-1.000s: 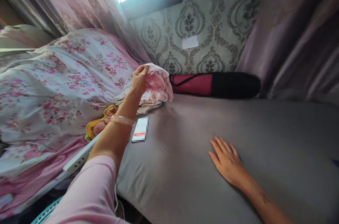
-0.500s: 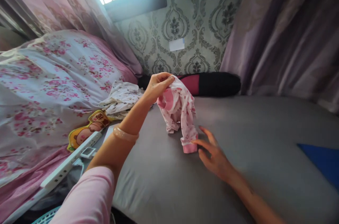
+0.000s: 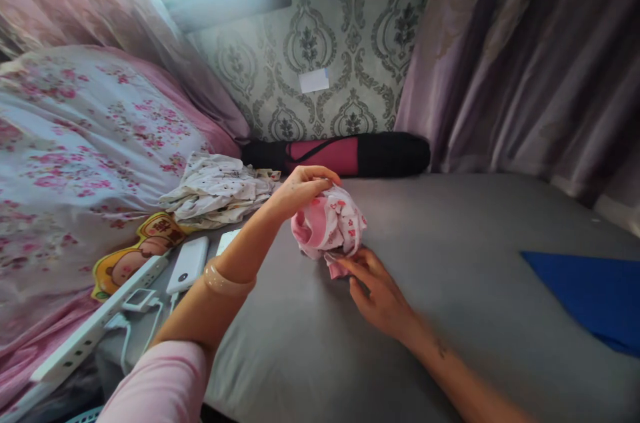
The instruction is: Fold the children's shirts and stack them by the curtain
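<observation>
left hand (image 3: 313, 191) pinching pink-white printed garment (image 3: 345, 219) by its top edge, just over grey bed sheet (image 3: 450, 249). right hand (image 3: 377, 293) fingers at its pink cuff, can't tell if pinched. crumpled white patterned cloth (image 3: 220, 189) left, long black-magenta bag (image 3: 390, 155) behind, blue sheet (image 3: 590, 296) right. left forearm crowds white power bank (image 3: 189, 263), power strip (image 3: 75, 346) beyond.
</observation>
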A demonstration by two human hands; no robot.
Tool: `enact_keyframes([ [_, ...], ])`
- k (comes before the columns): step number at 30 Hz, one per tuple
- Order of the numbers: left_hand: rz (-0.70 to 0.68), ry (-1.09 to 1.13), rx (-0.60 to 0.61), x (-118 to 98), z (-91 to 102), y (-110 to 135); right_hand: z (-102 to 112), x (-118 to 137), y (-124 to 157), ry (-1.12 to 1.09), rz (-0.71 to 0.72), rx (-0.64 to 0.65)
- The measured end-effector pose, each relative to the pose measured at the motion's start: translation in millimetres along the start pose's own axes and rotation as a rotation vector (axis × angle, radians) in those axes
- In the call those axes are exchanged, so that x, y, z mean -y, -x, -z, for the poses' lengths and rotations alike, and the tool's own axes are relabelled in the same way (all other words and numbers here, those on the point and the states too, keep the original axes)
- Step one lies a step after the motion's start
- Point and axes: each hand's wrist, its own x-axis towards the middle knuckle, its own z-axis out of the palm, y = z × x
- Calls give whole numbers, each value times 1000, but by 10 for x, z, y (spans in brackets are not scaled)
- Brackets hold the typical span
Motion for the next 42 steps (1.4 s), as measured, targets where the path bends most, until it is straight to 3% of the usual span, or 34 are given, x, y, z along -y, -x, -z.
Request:
enact_keyframes([
  [5, 125, 128, 28, 261, -92, 61, -66, -183, 5, 112, -129, -115],
  [9, 215, 235, 27, 482, -131, 104, 23, -242, -34, 92, -186, -101],
  [14, 331, 405, 29, 768, -132, 153, 380, -213, -117, 98, -400, -271],
  [18, 381, 533, 192, 957, -138, 219, 740, -259, -169, 109, -480, -367],
  [24, 279, 582, 476, 1007, -230, 283, 1309, -143, -210, -189, -621, -265],
  [27, 177, 555, 582, 980, -309, 268, 1558, -62, -195, -214, -674, -243],
  [31, 97, 418, 691, 965, -418, 224, 1765, -100, -103, -203, -763, -106],
  [37, -25, 152, 733, 981, -546, 175, 1914, -325, 79, -138, -805, 4],
  [42, -16, 83, 658, 987, -672, 142, 2023, -418, 178, -160, -834, 86],
])
